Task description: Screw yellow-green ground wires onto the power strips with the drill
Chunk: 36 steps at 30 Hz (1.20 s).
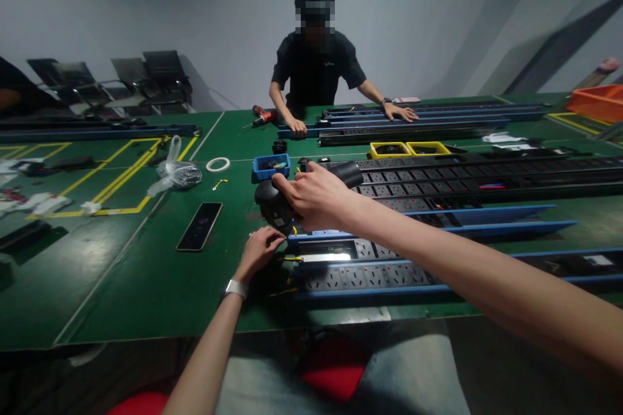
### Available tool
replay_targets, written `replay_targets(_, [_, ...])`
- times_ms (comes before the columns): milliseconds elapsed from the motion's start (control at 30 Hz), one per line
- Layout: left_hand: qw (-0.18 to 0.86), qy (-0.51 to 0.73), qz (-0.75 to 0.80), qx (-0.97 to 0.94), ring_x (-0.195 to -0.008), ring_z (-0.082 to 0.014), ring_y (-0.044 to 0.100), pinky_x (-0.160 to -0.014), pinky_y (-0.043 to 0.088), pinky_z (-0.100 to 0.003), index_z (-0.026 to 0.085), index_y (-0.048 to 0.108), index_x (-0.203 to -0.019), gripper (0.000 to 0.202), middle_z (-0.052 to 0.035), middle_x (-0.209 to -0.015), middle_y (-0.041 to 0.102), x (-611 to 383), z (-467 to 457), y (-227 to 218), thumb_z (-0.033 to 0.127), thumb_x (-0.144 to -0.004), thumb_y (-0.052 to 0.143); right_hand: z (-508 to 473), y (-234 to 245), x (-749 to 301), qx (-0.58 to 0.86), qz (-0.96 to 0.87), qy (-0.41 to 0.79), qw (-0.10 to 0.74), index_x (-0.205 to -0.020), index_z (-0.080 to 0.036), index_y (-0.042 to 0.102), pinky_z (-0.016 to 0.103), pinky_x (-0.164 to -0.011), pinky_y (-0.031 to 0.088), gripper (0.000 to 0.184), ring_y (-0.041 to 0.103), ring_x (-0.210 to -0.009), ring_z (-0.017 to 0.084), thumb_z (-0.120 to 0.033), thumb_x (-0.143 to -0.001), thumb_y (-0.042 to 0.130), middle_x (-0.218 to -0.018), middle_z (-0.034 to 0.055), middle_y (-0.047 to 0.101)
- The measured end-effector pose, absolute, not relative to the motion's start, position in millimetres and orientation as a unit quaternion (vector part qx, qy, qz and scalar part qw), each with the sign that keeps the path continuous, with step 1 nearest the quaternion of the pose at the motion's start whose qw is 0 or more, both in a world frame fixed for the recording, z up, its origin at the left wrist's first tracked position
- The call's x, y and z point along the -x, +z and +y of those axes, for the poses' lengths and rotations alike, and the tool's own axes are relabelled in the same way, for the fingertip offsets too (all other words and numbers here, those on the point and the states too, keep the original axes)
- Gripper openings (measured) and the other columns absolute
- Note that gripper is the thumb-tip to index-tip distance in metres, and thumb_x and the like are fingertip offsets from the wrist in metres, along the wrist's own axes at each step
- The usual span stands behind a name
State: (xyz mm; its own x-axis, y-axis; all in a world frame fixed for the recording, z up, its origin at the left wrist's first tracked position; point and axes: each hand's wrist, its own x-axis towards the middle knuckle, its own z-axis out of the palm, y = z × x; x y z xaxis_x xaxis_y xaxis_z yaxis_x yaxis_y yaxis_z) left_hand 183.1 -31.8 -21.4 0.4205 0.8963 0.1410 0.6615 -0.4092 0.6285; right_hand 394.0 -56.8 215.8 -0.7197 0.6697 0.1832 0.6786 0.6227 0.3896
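Observation:
My right hand (321,194) is wrapped around a black cordless drill (273,204), with its broad base toward the left and a dark round end out past my knuckles. Lower and to the left, my left hand (263,249) has its fingertips pinched together at the left end of a blue-edged power strip (363,248). What the pinch holds, if anything, is too small to make out. Short yellow wires (291,259) stick out from the strip ends near it. Another socket strip (370,277) lies closer to me.
A blue bin (271,167) and yellow bins (389,150) stand beyond my hands. A phone (199,227), a white ring (217,165) and a plastic bag (178,172) lie left. Across the green table (146,272), a co-worker (316,65) touches blue rails near a red drill (263,116).

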Motion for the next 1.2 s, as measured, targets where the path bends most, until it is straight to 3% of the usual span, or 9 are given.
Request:
replay_targets(167, [0.242,0.237,0.482,-0.808,-0.098,-0.0228,0.065,-0.089,0.046,-0.036,0.025,0.075,-0.094,0.020,-0.0043,-0.103,0.073,-182.3,-31.8,-22.1,0.038,-0.093,0.060,-58.1,208.7,-391.3,0.391,-0.886,-0.249,0.012,-0.134,-0.006,0.037,0.037,-0.072,0.027,0.048,0.066,-0.078,0.026,-0.015,-0.088,0.049,-0.085,0.0055,0.070])
replay_targets(333, [0.230,0.231,0.486,-0.810,-0.100,-0.0252,0.065,-0.087,0.047,-0.037,0.024,0.076,-0.100,0.025,-0.0071,-0.107,0.073,-181.8,-31.5,-22.5,0.041,-0.093,0.059,-62.3,211.0,-385.5,0.385,-0.893,-0.233,-0.001,-0.138,-0.007,0.035,0.038,-0.076,0.030,0.044,0.066,-0.086,0.025,-0.012,-0.094,0.043,-0.098,0.0069,0.072])
replay_targets(567, [0.233,0.230,0.491,-0.807,-0.095,-0.0238,0.064,-0.085,0.046,-0.037,0.024,0.076,-0.092,0.023,-0.0058,-0.100,0.073,-182.5,-31.9,-21.3,0.041,-0.092,0.060,-64.5,211.7,-381.0,0.428,-0.874,-0.232,-0.008,-0.137,-0.010,0.039,0.037,-0.079,0.032,0.040,0.066,-0.084,0.024,-0.006,-0.097,0.031,-0.093,0.0075,0.072])
replay_targets(1200, [0.249,0.237,0.465,-0.815,-0.096,-0.0215,0.062,-0.090,0.046,-0.036,0.024,0.073,-0.094,0.021,-0.0048,-0.101,0.071,-180.2,-30.3,-23.8,0.038,-0.094,0.058,-62.9,199.0,-401.7,0.456,-0.860,-0.227,0.016,-0.143,-0.002,0.031,0.039,-0.081,0.031,0.048,0.065,-0.088,0.027,-0.015,-0.098,0.037,-0.102,0.0125,0.071])
